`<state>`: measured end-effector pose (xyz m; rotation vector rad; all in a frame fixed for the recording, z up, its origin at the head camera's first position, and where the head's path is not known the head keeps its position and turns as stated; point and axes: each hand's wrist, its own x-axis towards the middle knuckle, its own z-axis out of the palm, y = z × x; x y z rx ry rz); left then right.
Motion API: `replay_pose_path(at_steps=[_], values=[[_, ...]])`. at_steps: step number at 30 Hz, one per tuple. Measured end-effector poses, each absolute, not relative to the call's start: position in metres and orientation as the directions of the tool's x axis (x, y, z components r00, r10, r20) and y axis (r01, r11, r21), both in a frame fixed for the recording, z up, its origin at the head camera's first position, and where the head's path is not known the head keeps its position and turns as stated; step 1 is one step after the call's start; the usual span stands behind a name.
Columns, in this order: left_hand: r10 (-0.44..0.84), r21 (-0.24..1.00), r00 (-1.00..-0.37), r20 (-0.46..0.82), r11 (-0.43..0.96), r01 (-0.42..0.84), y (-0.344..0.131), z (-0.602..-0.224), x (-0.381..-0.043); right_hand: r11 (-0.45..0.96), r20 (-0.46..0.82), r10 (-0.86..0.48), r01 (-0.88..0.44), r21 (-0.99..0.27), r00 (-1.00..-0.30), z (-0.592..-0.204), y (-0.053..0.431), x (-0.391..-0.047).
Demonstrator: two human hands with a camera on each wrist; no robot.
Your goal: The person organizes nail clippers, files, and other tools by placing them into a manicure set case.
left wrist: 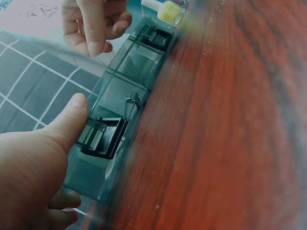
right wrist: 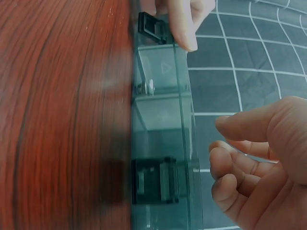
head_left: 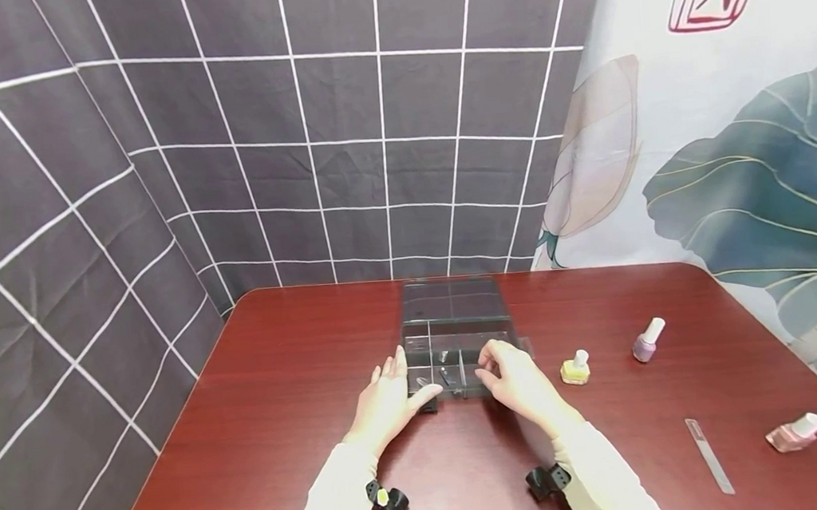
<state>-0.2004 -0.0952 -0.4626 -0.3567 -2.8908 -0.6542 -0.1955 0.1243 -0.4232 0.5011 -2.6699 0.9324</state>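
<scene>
A see-through grey plastic organizer box [head_left: 473, 338] with dividers lies on the table, its lid [head_left: 453, 298] swung back. Small metal pieces [head_left: 447, 376] sit in its front compartments; in the left wrist view one shiny piece [left wrist: 133, 99] shows through the front wall. My left hand [head_left: 384, 405] rests on the box's left front corner, fingers along the side and thumb on the front rim near a black latch [left wrist: 105, 138]. Over the right compartment hovers my right hand [head_left: 519, 382], fingers loosely bent, with nothing seen between them. Another black latch [right wrist: 154, 181] is on the right front.
Right of the box stands a yellow nail polish bottle [head_left: 574, 370]. Farther right are a purple nail polish bottle [head_left: 646, 342] and a pink one [head_left: 795, 433] lying tilted. A nail file [head_left: 710, 457] lies near the front right. Tile-patterned cloth [head_left: 344, 172] hangs behind the table [head_left: 301, 351].
</scene>
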Motion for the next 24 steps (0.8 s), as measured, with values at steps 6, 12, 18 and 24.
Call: replay_pose_path(at_steps=[6,12,18,24], values=[[0.199,0.404,-0.959,0.202,0.875,0.267,-0.096,-0.463,-0.200,0.742,0.371,-0.210,-0.395,-0.542,-0.904,-0.424,0.134,-0.191],[0.191,0.425,-0.963,0.189,0.868,0.255,-0.096,-0.465,-0.199,0.753,0.398,-0.197,-0.398,-0.524,-0.896,-0.426,0.143,-0.188],[0.181,0.436,-0.965,0.187,0.865,0.247,-0.096,-0.465,-0.196,0.753,0.425,-0.175,-0.398,-0.524,-0.888,-0.427,0.151,-0.184],[0.189,0.430,-0.961,0.203,0.864,0.261,-0.095,-0.463,-0.198,0.749,0.461,-0.166,-0.416,-0.516,-0.872,-0.427,0.160,-0.181]])
